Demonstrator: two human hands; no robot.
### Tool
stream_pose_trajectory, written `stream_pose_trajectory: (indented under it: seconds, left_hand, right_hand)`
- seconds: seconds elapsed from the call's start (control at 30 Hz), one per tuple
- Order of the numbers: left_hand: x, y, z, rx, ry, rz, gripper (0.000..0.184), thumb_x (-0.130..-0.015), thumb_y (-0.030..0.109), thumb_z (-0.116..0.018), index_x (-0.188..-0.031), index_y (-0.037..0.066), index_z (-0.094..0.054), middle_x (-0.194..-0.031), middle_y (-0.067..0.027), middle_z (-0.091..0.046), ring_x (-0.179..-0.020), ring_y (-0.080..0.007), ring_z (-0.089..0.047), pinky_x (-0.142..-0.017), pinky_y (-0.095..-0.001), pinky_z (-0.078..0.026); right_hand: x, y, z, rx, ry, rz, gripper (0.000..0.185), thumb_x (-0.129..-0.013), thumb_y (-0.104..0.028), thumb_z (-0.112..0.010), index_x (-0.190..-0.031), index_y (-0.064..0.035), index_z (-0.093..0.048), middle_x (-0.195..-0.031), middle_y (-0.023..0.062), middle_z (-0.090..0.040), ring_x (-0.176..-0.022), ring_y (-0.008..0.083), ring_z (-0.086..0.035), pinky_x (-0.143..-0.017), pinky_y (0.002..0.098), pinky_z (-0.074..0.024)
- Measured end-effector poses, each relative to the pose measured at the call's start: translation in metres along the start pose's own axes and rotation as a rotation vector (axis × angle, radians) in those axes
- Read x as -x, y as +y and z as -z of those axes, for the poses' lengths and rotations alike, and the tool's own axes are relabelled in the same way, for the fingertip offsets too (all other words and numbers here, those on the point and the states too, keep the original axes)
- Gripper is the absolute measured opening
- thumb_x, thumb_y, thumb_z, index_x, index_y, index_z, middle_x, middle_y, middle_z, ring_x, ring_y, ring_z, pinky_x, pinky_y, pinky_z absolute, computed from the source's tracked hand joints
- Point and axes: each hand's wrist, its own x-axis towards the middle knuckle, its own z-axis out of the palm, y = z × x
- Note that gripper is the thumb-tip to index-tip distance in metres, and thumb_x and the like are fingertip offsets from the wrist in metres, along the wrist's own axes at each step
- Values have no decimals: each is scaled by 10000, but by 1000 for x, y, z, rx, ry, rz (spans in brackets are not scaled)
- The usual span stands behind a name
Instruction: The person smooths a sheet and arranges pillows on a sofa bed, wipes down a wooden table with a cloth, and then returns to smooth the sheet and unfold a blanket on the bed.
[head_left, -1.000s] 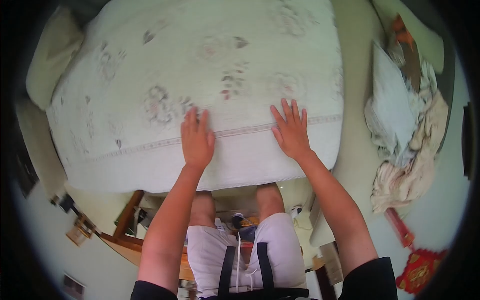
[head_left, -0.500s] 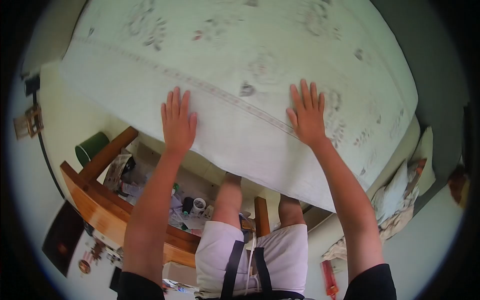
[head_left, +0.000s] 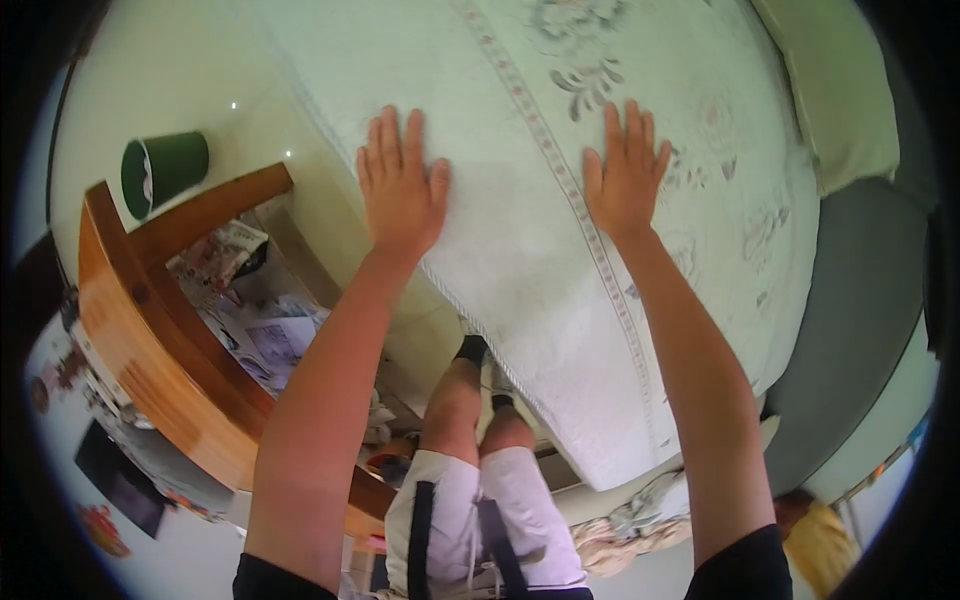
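Observation:
A large pale cover with printed flowers and a patterned border stripe spreads in front of me, its corded lower edge hanging near my legs. My left hand lies palm down near the cover's left edge, open, fingers pointing away from me. To the right of the border stripe, my right hand is also open and flat on the cloth, thumb toward the stripe. Neither hand grips anything. What lies beneath the cover is hidden.
At the left stands a wooden table with papers on its lower shelf. Beyond it a green bin is on the shiny floor. A grey sofa back and a pale cushion border the right, with crumpled cloth below.
My view has turned, so the cover's stripe now runs more steeply and the bin shows more fully. My left hand sits farther right and higher in view; both hands remain flat on the cloth.

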Motion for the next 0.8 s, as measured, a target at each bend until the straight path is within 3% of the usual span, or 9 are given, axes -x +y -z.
stream_pose_trajectory:
  seconds: [0.27,0.43,0.57,0.8]
  left_hand:
    - [1,5,-4,83,74,77,649,-906,314,-551,-1509,130,-397,-1599,-151,-282,-1478,-344,-242,-1191,-536,-153]
    - [5,4,-12,133,158,70,622,-868,300,-566,-1454,108,-484,-1574,-160,-344,-1456,-346,-299,-1175,-536,-176]
    - [3,-2,-30,108,232,44,621,-861,306,-563,-1444,104,-494,-1565,-168,-355,-1454,-341,-303,-1173,-534,-180]
    - [-8,-1,-1,170,168,24,562,-820,225,-632,-1362,91,-570,-1527,-166,-407,-1419,-353,-362,-1151,-526,-251]
  right_hand:
    - [0,-2,-10,56,22,20,638,-956,-301,-454,-1531,-57,-325,-1596,215,-251,-1489,420,-159,-1169,622,-28]
    - [4,5,-16,79,30,44,645,-988,-370,-347,-1529,-19,-310,-1603,221,-229,-1485,436,-151,-1160,637,-27]
    - [4,8,-27,47,66,58,657,-992,-373,-336,-1523,13,-295,-1603,250,-194,-1487,454,-124,-1161,635,11]
    - [0,19,-42,8,106,63,655,-1001,-376,-327,-1519,23,-297,-1598,253,-203,-1486,458,-122,-1156,636,22]
